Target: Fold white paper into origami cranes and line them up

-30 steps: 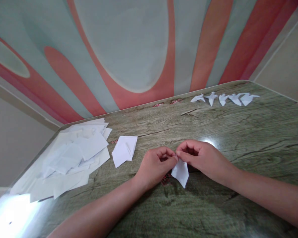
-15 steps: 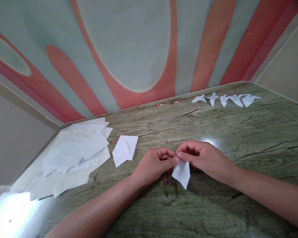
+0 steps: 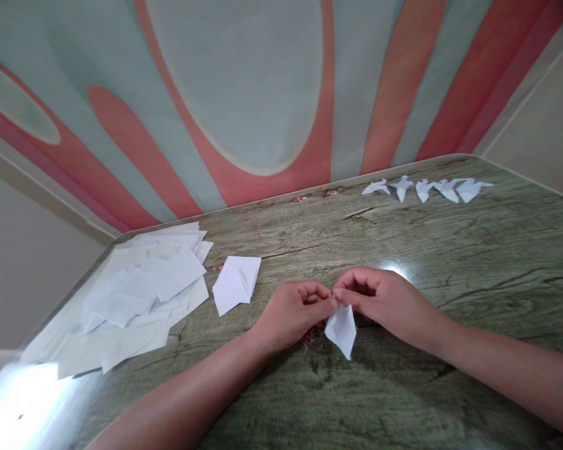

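A small folded piece of white paper hangs point-down between my hands, just above the wood-grain table. My left hand pinches its upper left edge between thumb and fingers. From the other side, my right hand pinches the top edge, its fingertips almost touching those of the left. The top of the paper is hidden behind the fingertips.
Loose white sheets lie in a spread pile at the left. Nearer the middle is a small stack of cut paper. Several folded paper birds stand in a row at the back right, by the patterned wall.
The folded paper has turned slightly and looks narrower, its lower tip shifted a little left. Both hands keep their pinch in nearly the same place.
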Tool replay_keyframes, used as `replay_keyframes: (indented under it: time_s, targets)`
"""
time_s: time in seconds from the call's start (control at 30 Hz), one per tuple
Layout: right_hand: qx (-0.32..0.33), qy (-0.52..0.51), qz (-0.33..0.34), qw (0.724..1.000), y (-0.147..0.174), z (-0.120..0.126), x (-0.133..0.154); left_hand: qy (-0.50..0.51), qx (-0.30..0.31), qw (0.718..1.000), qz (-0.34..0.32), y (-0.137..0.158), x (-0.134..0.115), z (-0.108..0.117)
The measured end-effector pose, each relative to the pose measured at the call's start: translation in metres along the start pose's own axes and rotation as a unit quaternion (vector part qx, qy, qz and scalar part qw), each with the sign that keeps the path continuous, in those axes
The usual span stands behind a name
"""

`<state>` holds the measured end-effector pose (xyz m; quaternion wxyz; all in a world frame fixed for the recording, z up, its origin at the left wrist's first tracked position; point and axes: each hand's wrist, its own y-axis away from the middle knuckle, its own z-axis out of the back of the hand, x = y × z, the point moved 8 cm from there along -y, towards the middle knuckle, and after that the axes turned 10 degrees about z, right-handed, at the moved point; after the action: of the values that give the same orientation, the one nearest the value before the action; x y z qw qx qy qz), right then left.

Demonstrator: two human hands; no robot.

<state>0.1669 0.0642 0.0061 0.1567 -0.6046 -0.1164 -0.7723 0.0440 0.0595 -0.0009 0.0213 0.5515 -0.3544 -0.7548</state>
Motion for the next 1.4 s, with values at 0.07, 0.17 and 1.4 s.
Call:
replay_keyframes:
  time_s: [0.07, 0.17, 1.4]
  targets:
    - [-0.001, 0.001, -0.003, 1.0, 0.0, 0.0, -0.001, 0.0, 0.006, 1.0, 0.003, 0.0, 0.0, -0.001]
    - [-0.005, 0.0, -0.007, 1.0, 0.0, -0.001, -0.002, -0.009, 0.006, 1.0, 0.003, 0.001, 0.0, -0.002]
    - [0.01, 0.055, 0.035, 0.998, 0.0, -0.002, 0.008, -0.105, 0.005, 0.994, -0.008, 0.004, -0.002, -0.002]
